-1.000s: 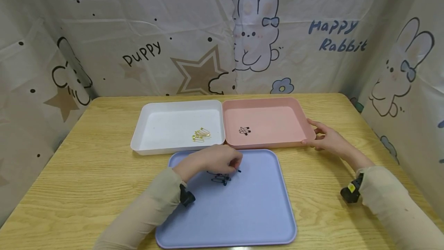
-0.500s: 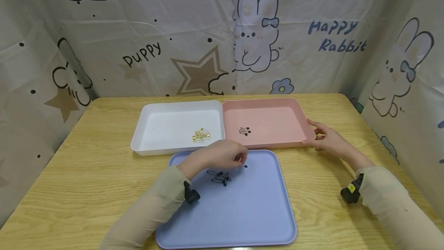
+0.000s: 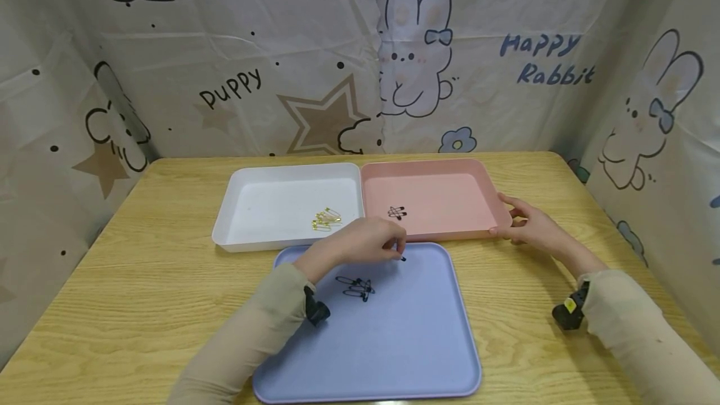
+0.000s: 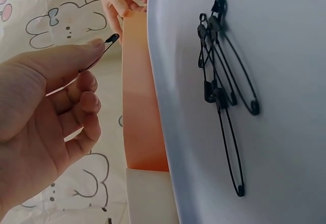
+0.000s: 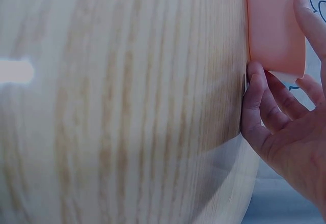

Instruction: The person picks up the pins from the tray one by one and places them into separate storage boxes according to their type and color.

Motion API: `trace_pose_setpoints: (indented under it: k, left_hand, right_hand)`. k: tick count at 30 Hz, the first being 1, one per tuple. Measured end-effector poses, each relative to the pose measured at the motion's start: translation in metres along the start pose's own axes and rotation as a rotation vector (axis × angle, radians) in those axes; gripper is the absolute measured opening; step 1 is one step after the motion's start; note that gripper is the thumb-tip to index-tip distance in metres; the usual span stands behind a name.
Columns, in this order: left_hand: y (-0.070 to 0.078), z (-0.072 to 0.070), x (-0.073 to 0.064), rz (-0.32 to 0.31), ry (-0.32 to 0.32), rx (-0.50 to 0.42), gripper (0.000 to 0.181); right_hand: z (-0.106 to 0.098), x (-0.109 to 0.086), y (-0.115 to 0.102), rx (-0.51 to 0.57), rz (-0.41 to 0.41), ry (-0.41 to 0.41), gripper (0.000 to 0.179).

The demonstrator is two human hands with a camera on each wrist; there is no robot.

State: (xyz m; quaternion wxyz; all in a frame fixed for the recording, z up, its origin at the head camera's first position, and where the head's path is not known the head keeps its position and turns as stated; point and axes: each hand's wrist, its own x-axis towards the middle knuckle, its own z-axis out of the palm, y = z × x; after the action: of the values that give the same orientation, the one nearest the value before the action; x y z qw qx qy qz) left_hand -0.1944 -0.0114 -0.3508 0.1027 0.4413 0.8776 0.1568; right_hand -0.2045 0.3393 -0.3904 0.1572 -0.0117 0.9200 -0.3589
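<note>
In the head view my left hand (image 3: 365, 242) is raised over the back of the blue tray (image 3: 419, 342), near the front wall of the pink tray (image 3: 444, 192). It pinches a black safety pin (image 4: 108, 42) between thumb and index finger; the pin's dark head sticks out past the fingertips. Several more black safety pins (image 3: 357, 289) lie in a tangled cluster on the blue tray, below that hand. My right hand (image 3: 531, 225) holds the pink tray's front right corner, fingers and thumb placed around it. A few black safety pins (image 3: 397, 212) lie inside the pink tray.
A white tray (image 3: 264, 205) stands against the pink tray's left side, with several gold safety pins (image 3: 326, 219) inside. All the trays sit on a wood-grain table (image 3: 140, 280). A printed cloth (image 3: 315, 30) hangs behind and at both sides.
My left hand has moved right and back, away from the pin cluster toward the pink tray, carrying the black safety pin. The right hand stays at the pink tray's corner.
</note>
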Motion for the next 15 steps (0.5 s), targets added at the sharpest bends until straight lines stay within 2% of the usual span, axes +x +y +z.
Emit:
trace_pose_setpoints:
  k: [8,15]
  left_hand:
    - [-0.004,-0.003,0.007,-0.010,0.027,0.001,0.003]
    - [-0.006,-0.006,0.012,-0.003,0.066,0.070,0.004]
  right_hand:
    - [-0.001,-0.002,-0.003,0.001,-0.014,-0.001,0.093]
    - [-0.001,0.000,0.001,0.004,-0.005,0.004,0.095]
